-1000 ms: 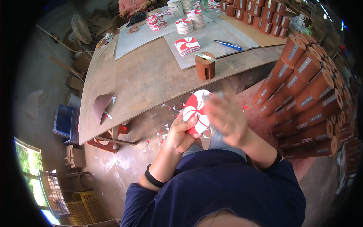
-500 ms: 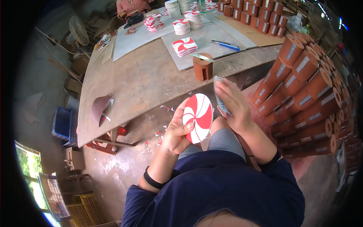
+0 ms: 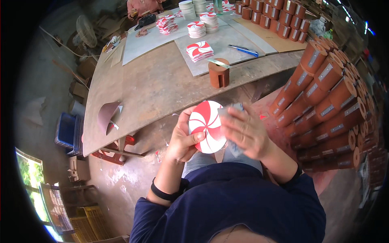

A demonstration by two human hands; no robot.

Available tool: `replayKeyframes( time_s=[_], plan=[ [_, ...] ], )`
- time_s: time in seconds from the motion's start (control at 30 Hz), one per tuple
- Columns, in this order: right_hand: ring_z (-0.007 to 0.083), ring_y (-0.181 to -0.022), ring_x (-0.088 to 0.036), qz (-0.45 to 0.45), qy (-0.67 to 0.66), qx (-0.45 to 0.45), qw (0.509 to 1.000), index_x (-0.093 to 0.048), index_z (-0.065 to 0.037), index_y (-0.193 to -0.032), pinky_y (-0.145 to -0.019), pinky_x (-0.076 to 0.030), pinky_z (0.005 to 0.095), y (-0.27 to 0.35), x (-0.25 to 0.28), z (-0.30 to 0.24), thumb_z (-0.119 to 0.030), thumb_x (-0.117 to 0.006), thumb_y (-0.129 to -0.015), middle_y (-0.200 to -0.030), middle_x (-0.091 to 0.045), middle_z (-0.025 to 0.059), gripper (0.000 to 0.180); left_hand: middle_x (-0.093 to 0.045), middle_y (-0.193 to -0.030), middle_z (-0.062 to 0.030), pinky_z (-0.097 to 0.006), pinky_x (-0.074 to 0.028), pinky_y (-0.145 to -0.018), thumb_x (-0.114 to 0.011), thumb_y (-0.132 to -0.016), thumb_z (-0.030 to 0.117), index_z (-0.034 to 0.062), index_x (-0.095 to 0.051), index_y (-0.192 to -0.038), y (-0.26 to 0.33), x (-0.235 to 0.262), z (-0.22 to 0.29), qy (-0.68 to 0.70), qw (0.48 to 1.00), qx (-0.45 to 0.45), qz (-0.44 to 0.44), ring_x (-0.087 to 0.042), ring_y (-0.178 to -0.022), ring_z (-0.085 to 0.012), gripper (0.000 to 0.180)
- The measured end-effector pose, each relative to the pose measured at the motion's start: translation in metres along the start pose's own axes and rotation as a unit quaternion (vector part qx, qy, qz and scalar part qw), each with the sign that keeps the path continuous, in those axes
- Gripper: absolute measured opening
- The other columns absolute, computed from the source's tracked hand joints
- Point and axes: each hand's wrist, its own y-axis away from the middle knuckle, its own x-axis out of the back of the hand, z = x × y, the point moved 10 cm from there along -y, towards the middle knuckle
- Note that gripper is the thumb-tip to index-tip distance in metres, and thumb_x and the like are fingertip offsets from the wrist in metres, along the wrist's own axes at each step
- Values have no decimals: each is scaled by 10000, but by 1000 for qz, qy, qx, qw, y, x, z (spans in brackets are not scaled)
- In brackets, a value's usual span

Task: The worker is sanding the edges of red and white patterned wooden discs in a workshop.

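Above my lap, my left hand (image 3: 183,137) grips a round disc (image 3: 206,117) with a red-and-white swirl face, the thumb lying across its front. My right hand (image 3: 248,133), smeared by motion, is closed on a flat grey piece that looks like folded sandpaper (image 3: 236,150). This piece meets the disc's right edge; the fingers hide most of it. Beyond my hands, at the table's near edge, stands a slotted brown cylinder (image 3: 219,77) with a metal ruler (image 3: 219,63) across its top. Behind it sits a stack of square swirl-printed pieces (image 3: 199,51).
A blue utility knife (image 3: 244,50) lies on a grey board on the table (image 3: 137,81). Stacks of discs (image 3: 196,30) stand farther back. Brown cylinders (image 3: 320,85) are piled high at my right. A curved purplish sheet (image 3: 107,117) rests at the table's left. Another person (image 3: 144,6) is at the far side.
My right hand has moved left and down, bringing the grey sandpaper from apart to the disc's right edge. The disc has turned to face me more fully.
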Motion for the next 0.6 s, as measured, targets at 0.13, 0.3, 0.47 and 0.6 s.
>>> replayKeyframes(
  time_s=[0.13, 0.3, 0.47, 0.6],
  plan=[
    [259, -1138, -426, 67, 61, -104, 990, -539, -71, -1082, -959, -267, 442, 11, 12, 42, -103, -494, -754, -1167, -502, 89, 333, -475, -1112, -100, -340, -416, -876, -699, -633, -7, 23, -332, -1198, -1, -6, 6, 4, 1000, -4, -20, -482, -1028, -205, 674],
    [281, -1126, -433, 44, 12, 30, 999, -525, -55, -1102, -946, -275, 454, 0, 7, -8, -93, -501, -727, -1176, -490, 109, 377, -472, -1143, -94, -333, -405, -890, -682, -646, -22, 10, -325, -1230, -2, -4, 2, 14, 1000, 10, -13, -471, -1056, -201, 686],
    [281, -1158, -404, 59, 57, -90, 993, -539, -57, -1062, -994, -211, 449, 3, 14, 27, -85, -486, -744, -1189, -483, 112, 324, -490, -1117, -106, -330, -412, -883, -658, -670, -26, 2, -338, -1211, -1, -6, 1, 8, 1000, 16, -4, -491, -1030, -198, 630],
    [297, -1182, -374, 39, -25, 0, 999, -519, -35, -1085, -1003, -194, 447, 2, 2, 4, -86, -472, -742, -1209, -464, 126, 349, -511, -1070, -96, -331, -420, -869, -654, -677, -18, 8, -393, -1130, 1, -5, -6, 37, 998, 43, -27, -520, -971, -192, 524]
  ],
)
